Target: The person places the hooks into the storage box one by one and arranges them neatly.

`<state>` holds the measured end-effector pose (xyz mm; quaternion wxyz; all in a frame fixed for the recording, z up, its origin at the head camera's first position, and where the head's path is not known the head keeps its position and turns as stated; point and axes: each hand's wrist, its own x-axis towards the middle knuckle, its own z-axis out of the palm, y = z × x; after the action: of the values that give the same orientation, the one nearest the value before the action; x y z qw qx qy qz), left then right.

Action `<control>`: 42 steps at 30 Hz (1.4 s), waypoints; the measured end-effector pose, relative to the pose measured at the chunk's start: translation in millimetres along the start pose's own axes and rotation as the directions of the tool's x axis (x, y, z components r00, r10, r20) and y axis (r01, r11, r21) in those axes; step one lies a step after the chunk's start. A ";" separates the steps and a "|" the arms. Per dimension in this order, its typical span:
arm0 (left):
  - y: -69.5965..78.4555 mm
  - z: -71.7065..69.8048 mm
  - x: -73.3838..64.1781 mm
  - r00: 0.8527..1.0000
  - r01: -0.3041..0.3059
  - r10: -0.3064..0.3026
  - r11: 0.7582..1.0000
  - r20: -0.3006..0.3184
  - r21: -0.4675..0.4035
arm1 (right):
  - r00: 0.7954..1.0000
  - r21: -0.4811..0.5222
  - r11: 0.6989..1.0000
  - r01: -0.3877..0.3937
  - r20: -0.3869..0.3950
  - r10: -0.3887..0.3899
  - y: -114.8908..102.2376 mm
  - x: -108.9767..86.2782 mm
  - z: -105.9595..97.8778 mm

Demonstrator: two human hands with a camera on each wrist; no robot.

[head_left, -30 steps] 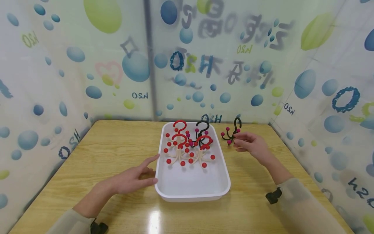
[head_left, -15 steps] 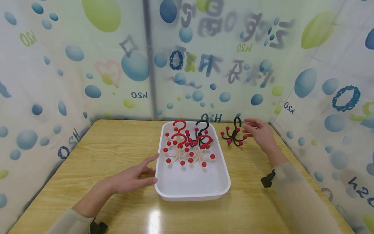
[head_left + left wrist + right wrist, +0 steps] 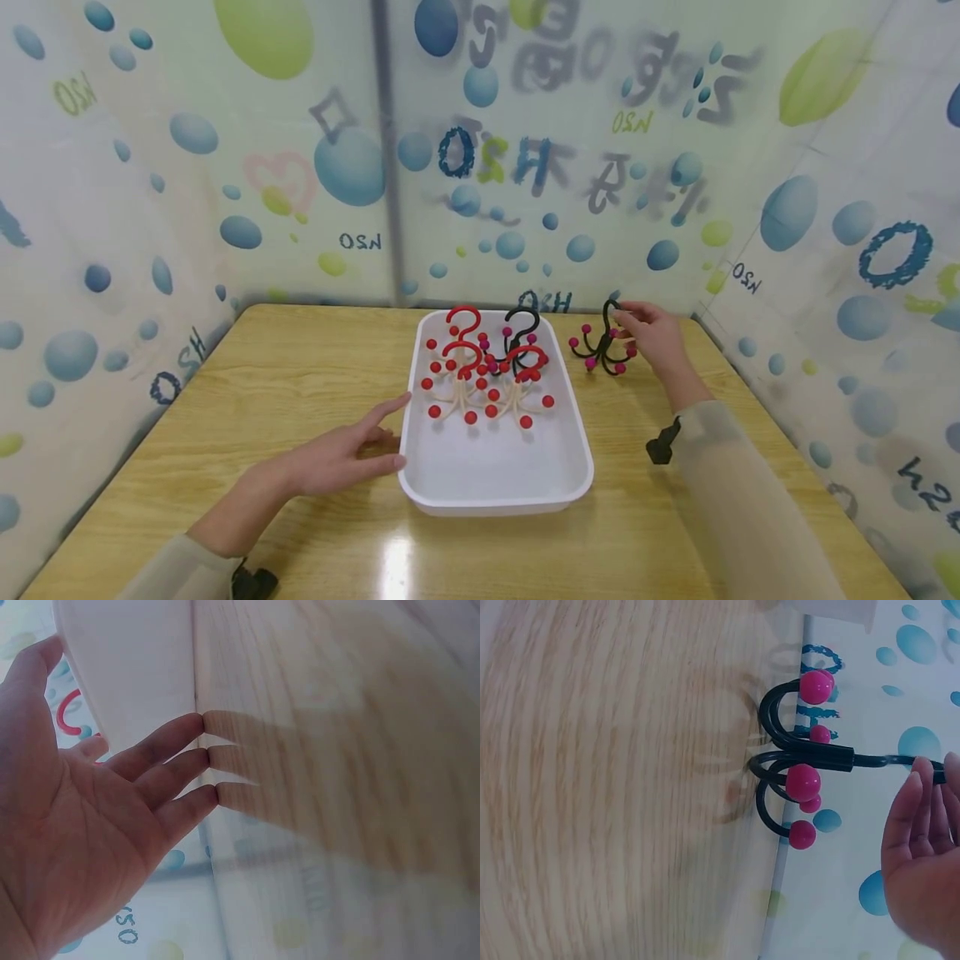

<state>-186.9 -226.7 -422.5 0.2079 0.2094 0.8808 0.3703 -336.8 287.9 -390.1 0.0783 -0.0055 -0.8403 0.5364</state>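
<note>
My right hand point(image 3: 654, 335) pinches the top of a black multi-arm hook hanger point(image 3: 602, 350) to the right of the tray. In the right wrist view this hanger point(image 3: 810, 759) is upright, its curved arms tipped with pink balls and low at the tabletop. The fingertips of the right hand point(image 3: 922, 840) meet at its hook end. My left hand point(image 3: 341, 457) has its fingers spread at the left side of the white tray point(image 3: 495, 505). In the left wrist view the left hand point(image 3: 97, 817) rests fingertips on the table, thumb and index by the tray wall.
Inside the tray stand several cream hangers point(image 3: 459, 396) with red hooks and red balls, and a black hanger point(image 3: 515, 350) with pink balls at the back right. The wooden table point(image 3: 315, 358) ends at a patterned curtain wall point(image 3: 300, 250) behind.
My right hand draws back from the black hanger's arms, then rises to its hook end and pinches it. The hanger stays in place. The left hand keeps still by the tray.
</note>
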 end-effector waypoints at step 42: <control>0.6 -1.1 -0.2 1.000 0.003 -0.003 1.000 0.001 0.013 | 0.954 -0.111 0.948 0.300 0.007 -0.301 -70.3 -128.8 -24.1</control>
<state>-187.1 -227.0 -421.4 0.2077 0.2098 0.8834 0.3639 -201.0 267.7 -332.9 0.1627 0.1155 -0.8594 0.4708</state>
